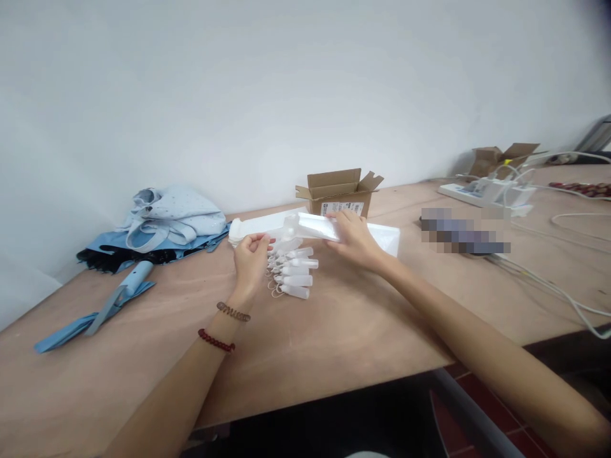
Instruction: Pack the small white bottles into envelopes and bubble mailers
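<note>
My right hand [352, 238] is closed round a glossy, see-through plastic bag [384, 238], which lies across the table under and beside it. A whitish translucent piece [291, 222] shows at the bag's left end. Just left of that end, my left hand [252, 256] is closed in a pinch, thumb against fingers; what it holds, if anything, is too small to make out. Several small translucent white bottles [296, 280] with thin cord loops lie in a row between my hands, caps toward the left. Behind my left hand is a flat white stack [267, 224], partly hidden.
An open cardboard box [340, 194] stands by the wall. Left are a pale blue cloth bag [176, 216] and a folded blue umbrella [119, 294]. A blurred-out object [463, 234], a power strip [487, 194] with cables and another box [501, 159] are on the right.
</note>
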`<control>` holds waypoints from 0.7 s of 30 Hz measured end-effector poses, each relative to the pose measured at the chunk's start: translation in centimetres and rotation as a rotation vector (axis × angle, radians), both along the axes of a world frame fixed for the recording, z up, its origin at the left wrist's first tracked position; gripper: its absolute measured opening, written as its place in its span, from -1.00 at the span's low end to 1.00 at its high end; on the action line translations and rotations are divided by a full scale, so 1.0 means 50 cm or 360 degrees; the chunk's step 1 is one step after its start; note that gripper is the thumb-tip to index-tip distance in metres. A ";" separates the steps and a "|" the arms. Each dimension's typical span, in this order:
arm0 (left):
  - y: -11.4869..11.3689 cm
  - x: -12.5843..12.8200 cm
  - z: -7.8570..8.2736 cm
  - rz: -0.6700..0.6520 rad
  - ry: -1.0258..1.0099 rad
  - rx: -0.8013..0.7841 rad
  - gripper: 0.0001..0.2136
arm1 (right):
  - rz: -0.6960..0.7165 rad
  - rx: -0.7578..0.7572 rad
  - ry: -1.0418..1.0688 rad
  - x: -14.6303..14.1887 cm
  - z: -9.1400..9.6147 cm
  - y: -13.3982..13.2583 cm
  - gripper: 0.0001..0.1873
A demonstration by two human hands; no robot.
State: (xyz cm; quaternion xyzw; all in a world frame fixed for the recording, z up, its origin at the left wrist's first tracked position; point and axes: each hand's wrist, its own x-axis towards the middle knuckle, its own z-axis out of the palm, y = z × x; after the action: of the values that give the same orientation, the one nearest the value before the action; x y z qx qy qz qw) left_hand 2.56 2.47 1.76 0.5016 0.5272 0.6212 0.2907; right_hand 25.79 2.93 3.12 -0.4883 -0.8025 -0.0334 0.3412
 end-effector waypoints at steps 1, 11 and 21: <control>0.000 0.000 0.000 -0.0005 0.0005 0.0000 -0.80 | 0.0000 -0.0001 -0.0001 0.000 0.000 0.000 -0.52; -0.013 0.003 0.020 -0.0135 -0.0309 -0.0189 -0.72 | 0.0008 0.0076 -0.0093 -0.010 -0.004 0.003 -0.54; -0.010 0.002 0.018 -0.0180 -0.0246 -0.0020 -0.82 | 0.0033 0.0116 -0.0162 -0.006 -0.013 0.010 -0.52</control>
State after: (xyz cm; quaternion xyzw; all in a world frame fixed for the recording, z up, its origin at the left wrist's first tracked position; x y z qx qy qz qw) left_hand 2.67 1.98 2.64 0.4793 0.4781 0.6373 0.3682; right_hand 25.48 3.43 2.47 -0.4648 -0.8221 -0.0838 0.3180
